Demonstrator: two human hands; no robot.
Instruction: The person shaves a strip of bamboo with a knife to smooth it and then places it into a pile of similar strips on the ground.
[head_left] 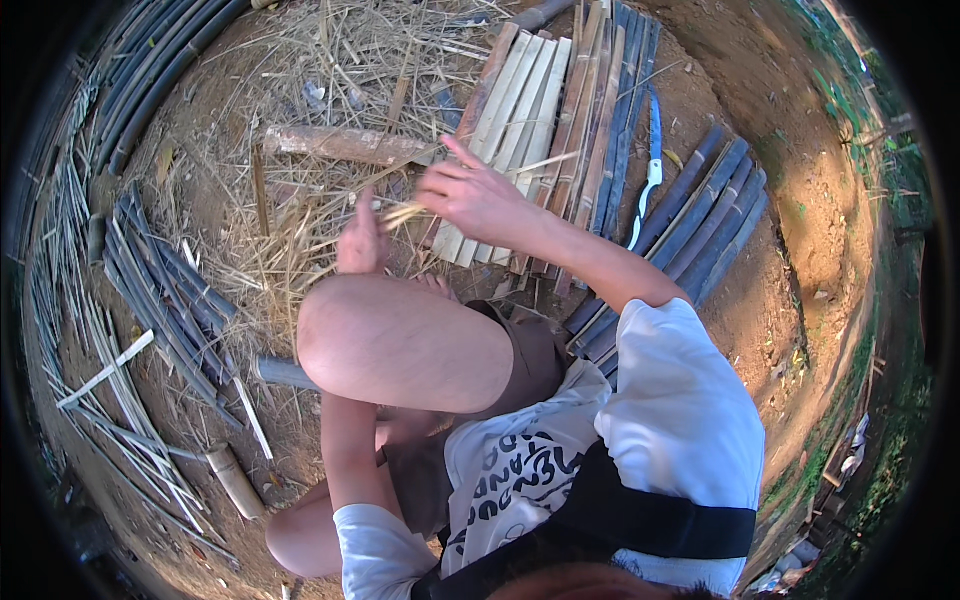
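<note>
Thin pale bamboo strips [404, 214] stretch between my two hands, above the straw-strewn ground. My right hand [474, 196] is closed round their right end, with one finger pointing outward and some motion blur. The lower end meets my left hand [362, 242], which is closed too, one finger raised; it is blurred and partly hidden behind my raised knee [405, 345]. Just beyond my right hand lies a row of split bamboo slats [516, 105], their pale inner faces upward. A short brown bamboo length [345, 145] lies across the ground past my left hand.
At right are a hand saw [650, 180] with a blue blade and white handle, and dark split bamboo [700, 215]. Bamboo pieces [165, 290] and thin strips [130, 390] lie at left. Long dark poles [165, 75] rest far left. Shavings [290, 60] cover the ground.
</note>
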